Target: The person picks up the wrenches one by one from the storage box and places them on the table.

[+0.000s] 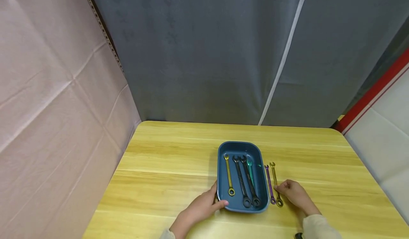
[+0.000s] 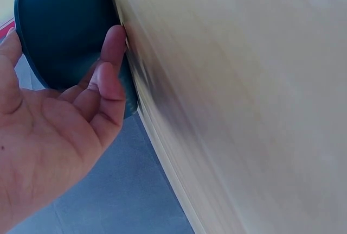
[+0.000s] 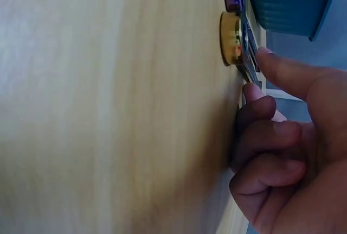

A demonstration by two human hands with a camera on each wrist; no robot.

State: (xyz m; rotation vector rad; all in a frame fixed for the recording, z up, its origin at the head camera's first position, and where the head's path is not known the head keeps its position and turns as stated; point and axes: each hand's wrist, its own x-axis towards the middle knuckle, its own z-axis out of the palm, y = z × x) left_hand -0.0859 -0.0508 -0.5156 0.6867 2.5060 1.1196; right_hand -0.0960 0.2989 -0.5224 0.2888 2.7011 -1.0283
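Observation:
A blue plastic tray stands on the table with a gold combination wrench, two black wrenches and a green wrench lying in it. My left hand grips its near left corner, thumb over the rim and fingers along the outer wall. Right of the tray, a purple wrench and a second gold wrench lie side by side on the tabletop. My right hand pinches this gold wrench along its shaft between thumb and forefinger, the other fingers curled under. Its ring end shows beyond the fingertips.
The wooden table has rounded far corners. A grey curtain hangs behind it, pale cloth covers the left side, and a white panel with a red edge stands at the right.

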